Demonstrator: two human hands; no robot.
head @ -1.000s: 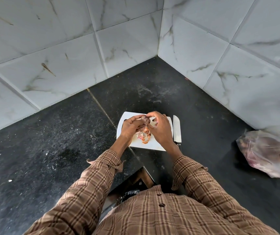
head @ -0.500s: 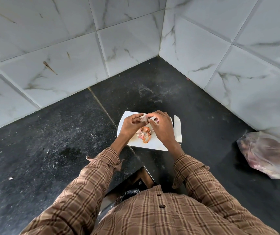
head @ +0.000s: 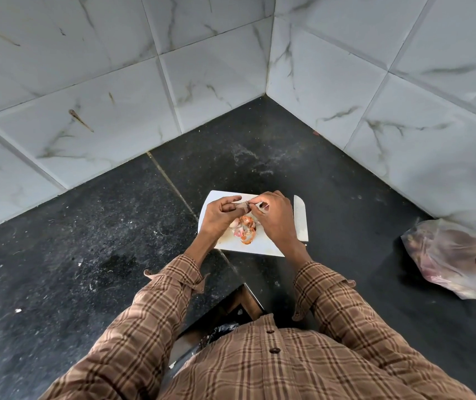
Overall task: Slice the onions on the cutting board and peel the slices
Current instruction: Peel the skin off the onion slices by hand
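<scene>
A white cutting board [head: 248, 248] lies on the dark counter in the corner. Above it, my left hand [head: 220, 215] and my right hand [head: 274, 216] both pinch a small onion slice [head: 244, 207] between their fingertips. The slice is mostly hidden by my fingers. Below my hands, a heap of orange and pink onion skins and pieces [head: 246, 228] rests on the board. A knife [head: 300, 219] with a broad blade lies along the board's right edge, untouched.
A clear plastic bag [head: 459, 255] with onions lies on the counter at the right, by the wall. White marbled tile walls meet in a corner behind the board. The counter's front edge has a notch [head: 231, 307] just below the board.
My hands have stayed over the board, fingers shifting slightly on the slice. The camera has tilted a little; the skins heap and the knife are unmoved.
</scene>
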